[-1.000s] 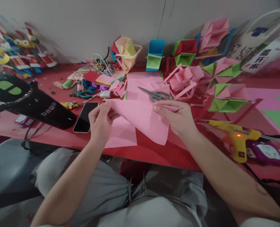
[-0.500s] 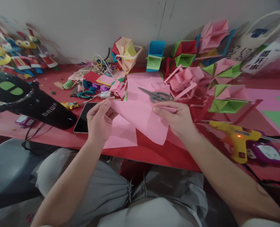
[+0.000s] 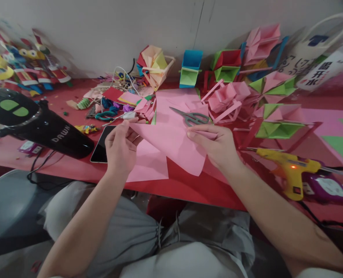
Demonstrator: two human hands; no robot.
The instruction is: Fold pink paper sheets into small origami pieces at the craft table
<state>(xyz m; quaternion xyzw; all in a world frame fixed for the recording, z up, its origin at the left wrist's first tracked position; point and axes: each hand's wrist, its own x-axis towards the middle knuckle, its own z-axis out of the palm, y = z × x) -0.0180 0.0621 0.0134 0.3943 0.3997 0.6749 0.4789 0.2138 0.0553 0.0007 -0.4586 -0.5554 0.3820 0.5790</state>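
Observation:
A sheet of pink paper [image 3: 171, 143] is held up over the table, its lower edge hanging in a curve. The fingertips of my left hand [image 3: 119, 148] pinch its left corner. On the other side, my right hand [image 3: 221, 144] grips the sheet between thumb and fingers, where a strip of it is bent over. Grey-handled scissors [image 3: 189, 116], blades pointing left, lie just beyond the raised sheet. They rest on more pink paper [image 3: 171, 101]. Another pink sheet [image 3: 151, 166] lies flat below, partly covered by the one in my hands.
A black DAWN tumbler [image 3: 55, 131] and a phone [image 3: 99, 148] are at left. Craft scraps [image 3: 116, 100] lie behind. Folded-paper models [image 3: 223, 98] stand at the back and right. A yellow glue gun [image 3: 293, 166] with a lit orange light lies at right.
My left hand has moved slightly left, and its fingers have shifted to the tip of the paper's corner. My right hand has barely moved.

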